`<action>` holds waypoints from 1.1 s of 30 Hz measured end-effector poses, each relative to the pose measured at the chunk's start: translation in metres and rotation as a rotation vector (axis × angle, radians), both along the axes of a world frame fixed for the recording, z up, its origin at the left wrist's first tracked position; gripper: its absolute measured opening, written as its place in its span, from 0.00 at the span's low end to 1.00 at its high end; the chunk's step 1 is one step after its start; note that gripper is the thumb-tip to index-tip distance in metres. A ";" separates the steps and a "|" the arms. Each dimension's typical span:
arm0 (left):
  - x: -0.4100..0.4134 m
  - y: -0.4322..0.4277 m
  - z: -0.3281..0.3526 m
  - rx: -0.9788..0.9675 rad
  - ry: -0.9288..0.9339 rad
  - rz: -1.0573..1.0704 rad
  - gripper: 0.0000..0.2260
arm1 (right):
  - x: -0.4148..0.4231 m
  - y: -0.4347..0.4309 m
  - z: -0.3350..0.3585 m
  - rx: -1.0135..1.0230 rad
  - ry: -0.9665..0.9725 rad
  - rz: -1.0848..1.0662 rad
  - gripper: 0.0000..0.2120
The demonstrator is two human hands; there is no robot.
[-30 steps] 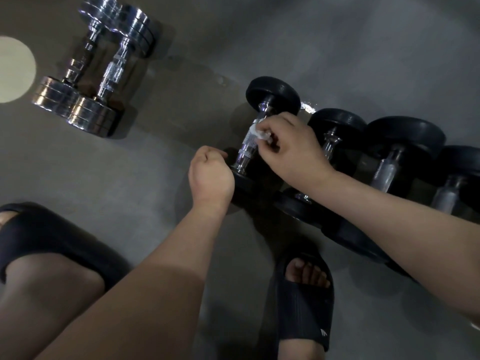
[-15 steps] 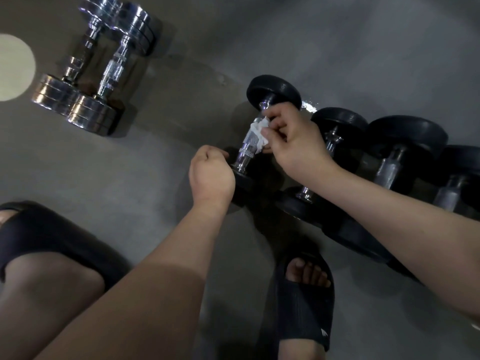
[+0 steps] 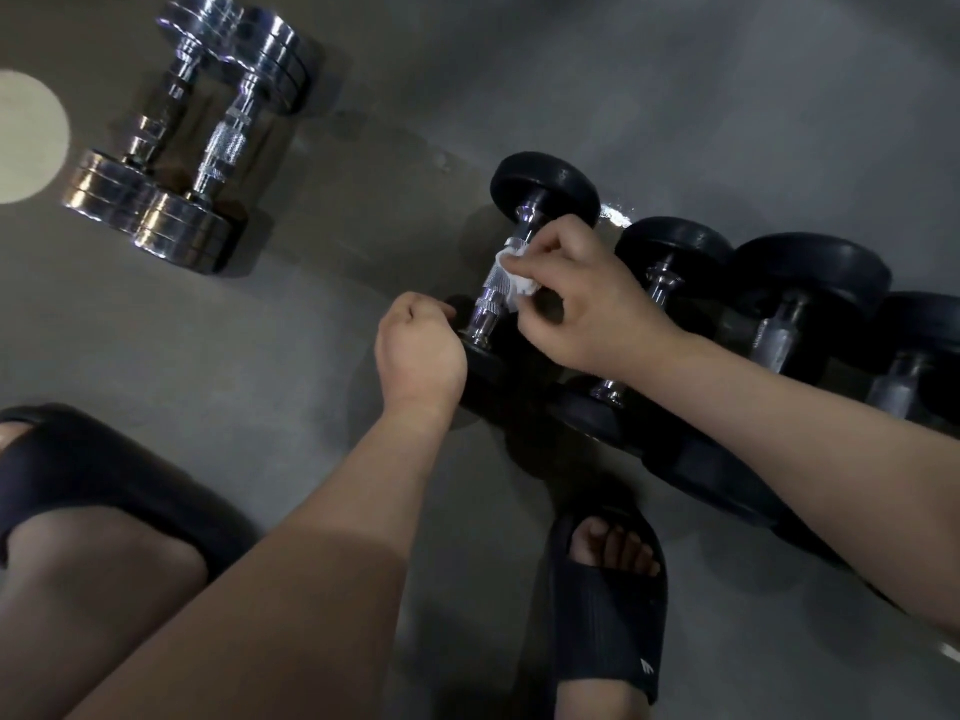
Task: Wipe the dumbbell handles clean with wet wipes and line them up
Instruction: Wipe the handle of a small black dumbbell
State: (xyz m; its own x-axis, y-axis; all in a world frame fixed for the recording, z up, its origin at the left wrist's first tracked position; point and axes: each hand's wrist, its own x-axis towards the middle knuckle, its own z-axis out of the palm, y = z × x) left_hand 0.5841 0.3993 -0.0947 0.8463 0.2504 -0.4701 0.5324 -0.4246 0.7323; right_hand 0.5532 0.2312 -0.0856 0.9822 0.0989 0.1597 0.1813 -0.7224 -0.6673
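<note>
Right hand (image 3: 597,304) with wipe (image 3: 518,289) on dumbbell (image 3: 488,310)

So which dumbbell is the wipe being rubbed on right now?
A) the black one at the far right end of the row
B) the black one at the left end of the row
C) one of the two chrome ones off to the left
B: the right hand pinches the white wipe against the handle of the black dumbbell at the row's left end, the left hand holds its near end, and the chrome dumbbells lie untouched.
</note>
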 end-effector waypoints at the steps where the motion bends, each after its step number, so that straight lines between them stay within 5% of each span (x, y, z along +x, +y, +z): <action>1: 0.000 0.000 0.000 -0.001 0.002 0.003 0.12 | 0.000 -0.003 0.000 -0.022 0.019 0.044 0.17; 14: -0.001 -0.002 0.004 0.021 -0.008 -0.007 0.13 | 0.006 0.004 -0.004 -0.069 -0.016 -0.156 0.12; 20: -0.001 -0.001 0.004 0.018 -0.013 -0.016 0.13 | -0.003 0.010 0.002 -0.125 0.010 0.237 0.10; 24: -0.001 -0.002 0.007 0.008 0.001 0.009 0.12 | 0.015 0.000 0.006 -0.181 0.051 -0.027 0.20; 29: -0.002 -0.003 0.010 -0.011 0.017 0.010 0.12 | 0.002 0.007 0.017 -0.215 0.069 0.218 0.24; 33: 0.000 -0.001 0.014 0.006 0.068 -0.006 0.11 | 0.025 -0.007 0.017 -0.247 0.137 0.026 0.17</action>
State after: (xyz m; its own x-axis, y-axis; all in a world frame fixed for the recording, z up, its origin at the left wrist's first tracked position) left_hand 0.5844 0.3983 -0.0808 0.8138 0.2482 -0.5254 0.5785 -0.4320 0.6920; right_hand 0.5783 0.2241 -0.0685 0.9896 0.1437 -0.0061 0.1223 -0.8625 -0.4910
